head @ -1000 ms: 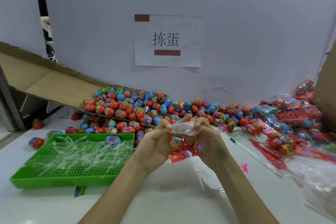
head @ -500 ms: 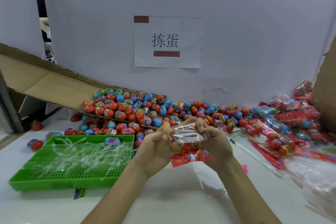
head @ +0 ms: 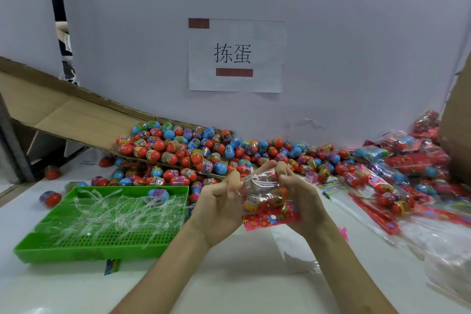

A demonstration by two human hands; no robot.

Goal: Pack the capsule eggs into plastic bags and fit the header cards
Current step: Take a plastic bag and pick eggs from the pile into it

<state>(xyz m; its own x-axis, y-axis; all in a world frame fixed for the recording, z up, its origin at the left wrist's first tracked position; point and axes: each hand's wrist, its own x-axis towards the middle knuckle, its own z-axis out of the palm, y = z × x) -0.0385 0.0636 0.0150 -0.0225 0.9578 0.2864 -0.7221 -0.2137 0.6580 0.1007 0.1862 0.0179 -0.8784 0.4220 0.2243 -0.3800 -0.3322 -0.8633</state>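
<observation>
Both hands hold a clear plastic bag [head: 263, 192] above the white table; capsule eggs show inside it, red and yellow ones. My left hand [head: 219, 208] pinches the bag's left upper edge, my right hand [head: 300, 195] grips its right side and top. A red header card with flower print [head: 271, 219] hangs at the bag's lower end, between my hands. Behind them lies a large heap of loose capsule eggs [head: 193, 153], red, blue and purple, spilling off a cardboard ramp.
A green perforated tray [head: 84, 242] with clear plastic strips and one egg stands at the left. Packed bags with red cards [head: 397, 181] pile up at the right, with empty clear bags [head: 446, 237] in front. A cardboard box [head: 458, 122] rises at the far right. A paper sign [head: 235, 56] hangs on the wall.
The bag has spread open wider between my hands and dropped slightly; the eggs inside show more. Both hands keep their hold, the right hand's fingers now higher on the bag's top.
</observation>
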